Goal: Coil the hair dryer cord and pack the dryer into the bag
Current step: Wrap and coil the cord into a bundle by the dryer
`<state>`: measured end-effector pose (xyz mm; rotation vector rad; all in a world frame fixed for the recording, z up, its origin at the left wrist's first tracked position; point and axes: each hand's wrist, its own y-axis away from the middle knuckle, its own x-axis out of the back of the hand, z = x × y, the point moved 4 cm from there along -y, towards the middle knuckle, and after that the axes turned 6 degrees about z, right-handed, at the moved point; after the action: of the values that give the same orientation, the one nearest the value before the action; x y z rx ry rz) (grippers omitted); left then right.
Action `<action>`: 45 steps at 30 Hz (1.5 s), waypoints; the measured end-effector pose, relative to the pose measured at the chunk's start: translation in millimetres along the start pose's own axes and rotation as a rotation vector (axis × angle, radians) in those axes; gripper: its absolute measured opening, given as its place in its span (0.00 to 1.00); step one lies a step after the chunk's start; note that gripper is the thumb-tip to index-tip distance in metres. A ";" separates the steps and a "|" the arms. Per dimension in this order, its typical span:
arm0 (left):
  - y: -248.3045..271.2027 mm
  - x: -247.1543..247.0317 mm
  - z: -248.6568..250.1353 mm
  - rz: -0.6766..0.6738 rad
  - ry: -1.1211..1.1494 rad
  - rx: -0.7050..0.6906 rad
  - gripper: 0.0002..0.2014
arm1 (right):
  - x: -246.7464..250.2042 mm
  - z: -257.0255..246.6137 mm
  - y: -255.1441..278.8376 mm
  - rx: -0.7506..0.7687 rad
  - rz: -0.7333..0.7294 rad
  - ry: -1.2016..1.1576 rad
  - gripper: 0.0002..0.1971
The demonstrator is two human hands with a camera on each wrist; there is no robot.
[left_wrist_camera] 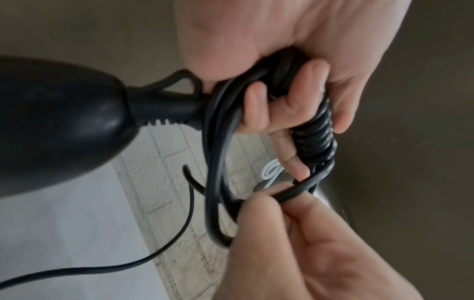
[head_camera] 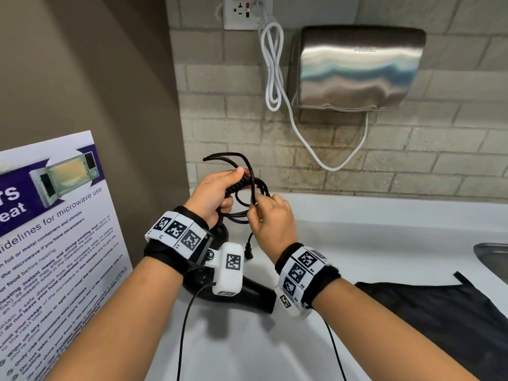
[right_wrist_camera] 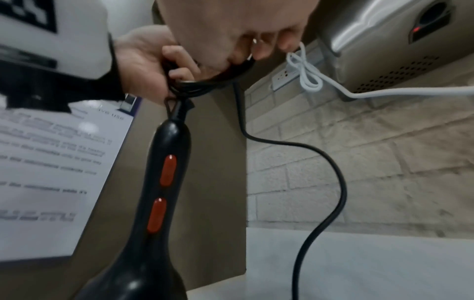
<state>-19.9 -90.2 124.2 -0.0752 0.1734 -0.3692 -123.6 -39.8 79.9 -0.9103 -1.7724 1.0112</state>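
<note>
Black bag (head_camera: 439, 320) lying flat on white counter (head_camera: 357, 237) at R. Hair dryer (right_wrist_camera: 164, 172) hanging below L hand (head_camera: 211, 196), which is gripping bundled cord (head_camera: 244, 185). R hand (head_camera: 270, 221) is pinching a cord strand beside it. Hand dryer (head_camera: 357, 67) mounted on wall behind.

Even indoor light, wide-angle edge bending, wrist views softly motion-blurred.

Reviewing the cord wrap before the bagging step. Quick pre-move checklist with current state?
1. Left hand grips the cord bundle: ok.
2. Right hand pinches the loose strand: ok.
3. Cord fully coiled: not ok, a tail with the plug hangs free.
4. Hair dryer hangs below the left hand: ok.
5. Bag lies flat on the counter; mouth open: cannot tell.
</note>
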 end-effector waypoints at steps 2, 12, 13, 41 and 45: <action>0.9 -2.4 0.5 0.034 -0.055 -0.036 0.06 | -3.5 -4.4 -5.0 0.025 -0.036 0.225 0.11; 1.1 -20.1 -2.2 0.049 -0.281 -0.248 0.08 | 32.3 12.3 -69.9 -0.422 -0.198 -0.287 0.14; 1.5 -21.5 -3.3 0.024 -0.322 -0.251 0.07 | 27.9 13.5 -76.2 -0.483 -0.333 -0.309 0.17; 19.7 -11.3 5.6 0.009 -0.117 -0.146 0.13 | 25.1 -0.4 -18.3 -0.103 -0.107 -0.436 0.14; 16.6 -10.3 3.4 0.020 -0.139 -0.161 0.16 | 36.1 13.9 -49.8 -0.316 0.011 -0.462 0.17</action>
<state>-22.9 -70.8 127.4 -0.2574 0.0662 -0.3285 -157.2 -31.6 132.6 -0.9273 -2.3677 1.0222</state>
